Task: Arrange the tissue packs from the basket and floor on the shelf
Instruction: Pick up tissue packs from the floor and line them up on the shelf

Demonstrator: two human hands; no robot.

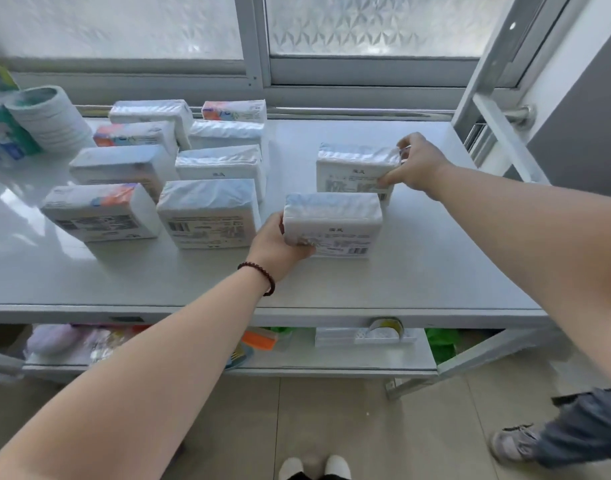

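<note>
Hands | left hand clamped on near tissue pack, right hand on far tissue pack, both upright on shelf | risk: soft packs topple if released crooked, breaking rows

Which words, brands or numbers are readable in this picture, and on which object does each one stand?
Nothing here can be quoted with confidence.
Pack in the left hand: two small dark characters, barcode and fine print, too blurred to read.
Pack in the right hand: the same, blurred.
Front packs in the two rows: barcodes and small print, unreadable.
Orange-and-blue packs: coloured brand design, lettering illegible.
Green and blue packages at far left: printing blurred.
</note>
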